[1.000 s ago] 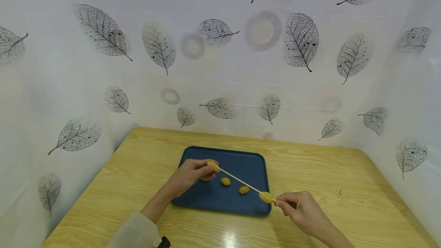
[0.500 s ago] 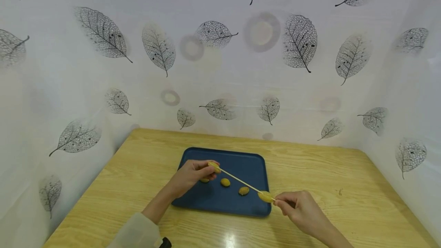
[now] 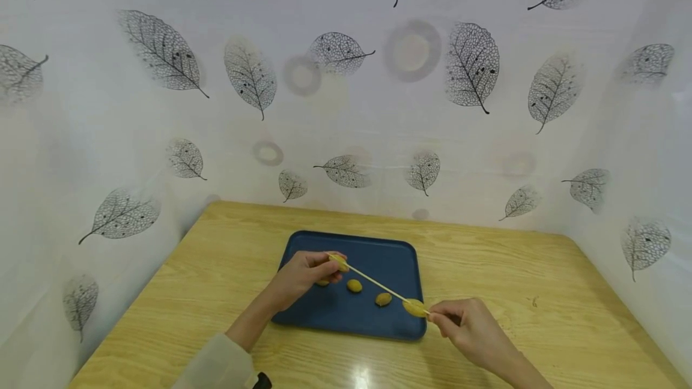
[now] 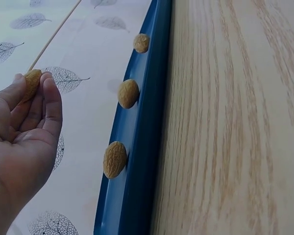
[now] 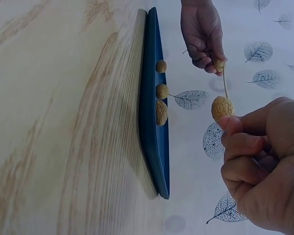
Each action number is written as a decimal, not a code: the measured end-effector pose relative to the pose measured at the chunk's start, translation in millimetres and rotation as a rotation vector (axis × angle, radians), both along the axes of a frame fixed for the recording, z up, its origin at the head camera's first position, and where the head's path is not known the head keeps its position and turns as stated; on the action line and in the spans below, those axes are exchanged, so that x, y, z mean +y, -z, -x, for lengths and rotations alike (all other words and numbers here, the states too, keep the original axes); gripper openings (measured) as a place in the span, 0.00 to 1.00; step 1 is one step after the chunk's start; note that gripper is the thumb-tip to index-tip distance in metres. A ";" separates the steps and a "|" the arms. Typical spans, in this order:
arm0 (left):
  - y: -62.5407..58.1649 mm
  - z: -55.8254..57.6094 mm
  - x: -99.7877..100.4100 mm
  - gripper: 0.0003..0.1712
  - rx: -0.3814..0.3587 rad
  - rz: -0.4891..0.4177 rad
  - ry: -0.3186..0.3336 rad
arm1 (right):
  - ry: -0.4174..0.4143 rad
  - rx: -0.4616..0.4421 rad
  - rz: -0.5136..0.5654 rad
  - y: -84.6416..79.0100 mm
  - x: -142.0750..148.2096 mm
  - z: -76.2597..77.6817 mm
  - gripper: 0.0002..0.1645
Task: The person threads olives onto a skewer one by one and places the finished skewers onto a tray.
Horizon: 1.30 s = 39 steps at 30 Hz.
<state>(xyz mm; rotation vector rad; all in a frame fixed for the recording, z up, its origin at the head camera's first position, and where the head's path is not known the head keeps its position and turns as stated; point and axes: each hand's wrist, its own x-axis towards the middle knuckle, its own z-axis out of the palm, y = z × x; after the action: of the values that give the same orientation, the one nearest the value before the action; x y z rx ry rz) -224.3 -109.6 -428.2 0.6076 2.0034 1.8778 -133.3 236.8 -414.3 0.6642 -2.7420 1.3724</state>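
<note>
A thin wooden skewer (image 3: pixel 375 281) slants above the tray, with a wrinkled yellow-brown oval fruit near each end. My left hand (image 3: pixel 296 278) pinches the far fruit (image 4: pixel 32 84) between thumb and fingers; the skewer runs out from it. My right hand (image 3: pixel 471 328) pinches the skewer's near end, just beside the other fruit (image 5: pixel 222 107), its remaining fingers curled under. Below, three similar loose fruits lie in a row on the dark blue tray (image 3: pixel 346 323): a middle one (image 3: pixel 354 286), a right one (image 3: pixel 383 299), and a left one (image 3: pixel 322 283) partly hidden by my left hand.
The tray has a low raised rim and lies on a light wood-grain table (image 3: pixel 503 281). A white leaf-print sheet (image 3: pixel 346 113) stands behind the table and along both sides. A dark band (image 3: pixel 262 380) shows by the left sleeve (image 3: pixel 218 365).
Both hands keep their grip. They have drawn very slightly closer together, the right hand and its fruit shifting a little left, the left hand a little right. The loose fruits stay put.
</note>
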 end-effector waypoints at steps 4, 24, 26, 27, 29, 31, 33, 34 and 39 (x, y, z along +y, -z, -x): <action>-0.3 -1.1 0.9 0.19 0.001 0.005 0.000 | -0.013 0.006 0.000 -0.8 -0.9 0.1 0.07; -0.9 -3.5 5.5 0.19 0.026 0.004 0.006 | -0.012 -0.003 -0.014 -4.1 -8.2 0.8 0.08; -0.8 -3.2 6.8 0.19 0.029 0.008 0.009 | -0.012 0.006 -0.014 -3.6 -8.7 1.1 0.08; -0.6 -3.1 7.2 0.19 0.032 0.010 0.010 | -0.013 0.013 -0.014 -3.2 -9.0 1.1 0.08; 0.3 -2.9 8.3 0.19 0.034 0.010 0.011 | -0.019 0.024 -0.011 -2.6 -9.7 1.2 0.08; 1.0 -3.0 9.0 0.19 0.036 0.007 0.013 | -0.022 0.031 -0.006 -2.3 -10.5 1.4 0.09; 1.3 -3.1 9.8 0.18 0.038 0.006 0.011 | -0.024 0.034 -0.001 -2.3 -11.1 1.5 0.09; 1.1 -3.1 10.2 0.18 0.038 0.008 0.008 | -0.025 0.035 0.001 -2.4 -11.5 1.6 0.08; -1.4 -3.9 11.6 0.20 0.055 0.037 -0.006 | -0.021 0.028 0.001 -3.8 -13.3 2.0 0.08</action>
<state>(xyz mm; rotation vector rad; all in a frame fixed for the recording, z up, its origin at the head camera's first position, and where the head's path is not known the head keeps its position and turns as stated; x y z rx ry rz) -220.4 -98.0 -426.8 0.6503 2.0721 1.8419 -135.3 223.5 -410.5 0.7082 -2.7201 1.3575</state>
